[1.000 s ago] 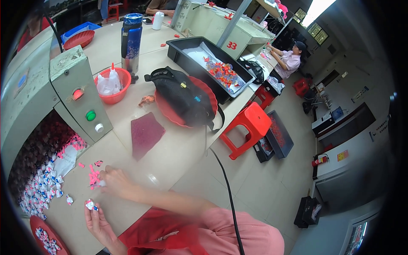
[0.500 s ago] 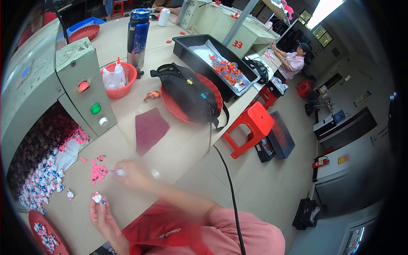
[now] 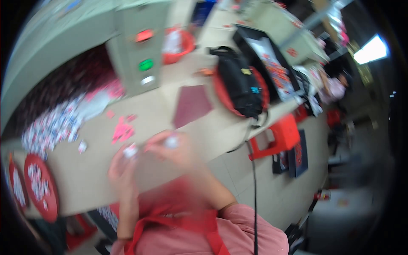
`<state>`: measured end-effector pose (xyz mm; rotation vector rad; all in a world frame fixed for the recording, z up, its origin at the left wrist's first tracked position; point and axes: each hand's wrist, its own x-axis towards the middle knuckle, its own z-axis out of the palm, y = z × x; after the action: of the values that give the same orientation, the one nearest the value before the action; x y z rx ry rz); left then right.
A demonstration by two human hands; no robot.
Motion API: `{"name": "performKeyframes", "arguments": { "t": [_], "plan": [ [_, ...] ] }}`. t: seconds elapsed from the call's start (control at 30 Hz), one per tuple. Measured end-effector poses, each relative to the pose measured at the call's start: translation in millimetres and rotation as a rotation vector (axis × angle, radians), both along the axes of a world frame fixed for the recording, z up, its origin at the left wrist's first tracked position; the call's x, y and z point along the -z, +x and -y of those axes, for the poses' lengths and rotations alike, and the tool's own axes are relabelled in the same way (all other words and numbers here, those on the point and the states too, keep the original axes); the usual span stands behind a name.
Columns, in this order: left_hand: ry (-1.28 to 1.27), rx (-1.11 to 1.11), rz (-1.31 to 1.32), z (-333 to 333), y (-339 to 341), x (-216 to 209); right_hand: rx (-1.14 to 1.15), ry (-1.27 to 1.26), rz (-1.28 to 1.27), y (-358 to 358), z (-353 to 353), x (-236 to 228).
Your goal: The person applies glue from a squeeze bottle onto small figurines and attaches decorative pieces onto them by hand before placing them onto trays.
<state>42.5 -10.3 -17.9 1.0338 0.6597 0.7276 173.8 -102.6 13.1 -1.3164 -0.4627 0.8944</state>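
Observation:
My left hand [image 3: 122, 170] pinches a small white figure [image 3: 130, 151] with hints of pink and blue. Close to it on the right is my right hand [image 3: 172, 148], closed round a small tool with a rounded white end [image 3: 172, 142]. Something pinkish shows by its fingertips, too blurred to name. Small flat pink pieces [image 3: 123, 131] lie in a loose heap just beyond my hands. One white figure [image 3: 82, 146] lies alone on the table, left of them. Farther left, a large pile of white-and-blue figures [image 3: 51, 127] spills from the opening of a grey-green machine.
The machine's panel [image 3: 140, 46] stands at the far left. Two red plates with figures sit near the left edge, one nearer [image 3: 52, 204]. A maroon cloth [image 3: 192, 106], a black bag [image 3: 238, 85] on a red tray and a black bin [image 3: 242, 36] lie beyond. A cable [image 3: 253, 191] hangs at right.
The view has swung, shifting the scene, and is blurred. My right hand has drawn back from the pink pieces and now sits beside the figure in my left hand.

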Motion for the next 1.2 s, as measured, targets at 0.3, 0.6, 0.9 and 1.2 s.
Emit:
{"name": "performKeyframes", "arguments": {
  "t": [0.3, 0.6, 0.9, 1.2],
  "plan": [
    [0.06, 0.057, 0.151, -3, 6, 1, 0.091, 0.037, 0.106, -20, -17, -9],
    [0.133, 0.069, 0.194, -8, -4, 1, 0.085, 0.005, 0.151, -29, -24, 3],
    [0.007, 0.179, 0.257, -21, -3, -9, 0.05, 0.056, 0.043, -27, -28, -7],
    [0.296, 0.011, 0.13, -10, 0, -6, -0.05, 0.012, 0.26, -23, -26, -1]
  ]
}}
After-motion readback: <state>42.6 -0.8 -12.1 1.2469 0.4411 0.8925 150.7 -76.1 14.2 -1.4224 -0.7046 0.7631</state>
